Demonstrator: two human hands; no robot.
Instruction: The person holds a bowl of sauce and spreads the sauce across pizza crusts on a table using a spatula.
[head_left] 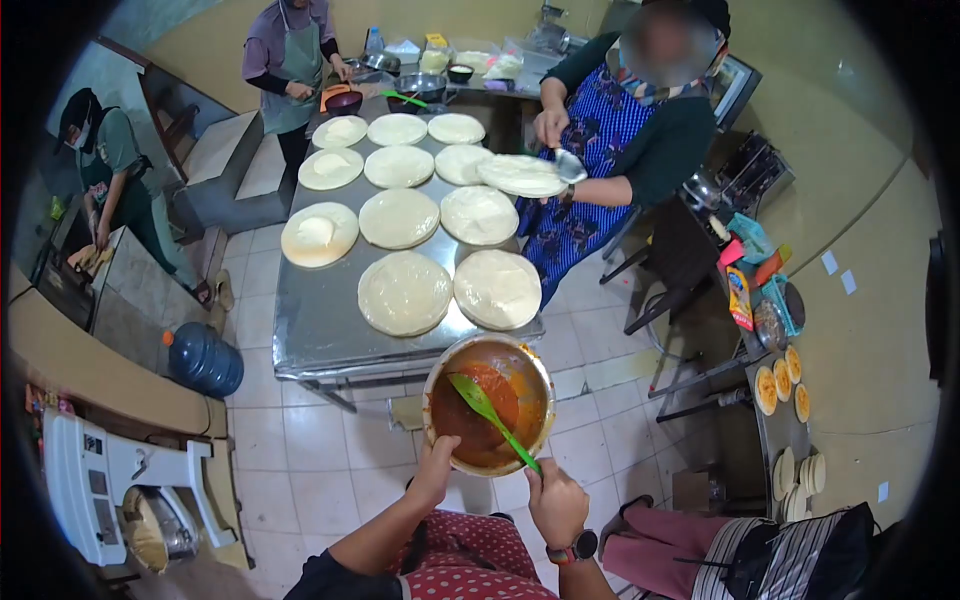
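A metal bowl (546, 372) with red-orange sauce (485, 455) is held in front of me, past the near edge of the steel table. Closed on the bowl's near left rim is my left hand (434, 468). My right hand (557, 500) grips the handle of a green spatula (480, 402), whose head lies in the sauce. Beyond the bowl, flat round dough discs (404, 292) lie in rows on the steel table (310, 320). Some discs at the left carry a pale mound. A watch is on my right wrist.
Across the table's right side, a person in a blue apron (590, 150) holds a disc and a spoon. Two more people stand at the back and far left. A water jug (205, 360) and a mixer (100, 480) are left; shelves with topped discs (766, 390) are right.
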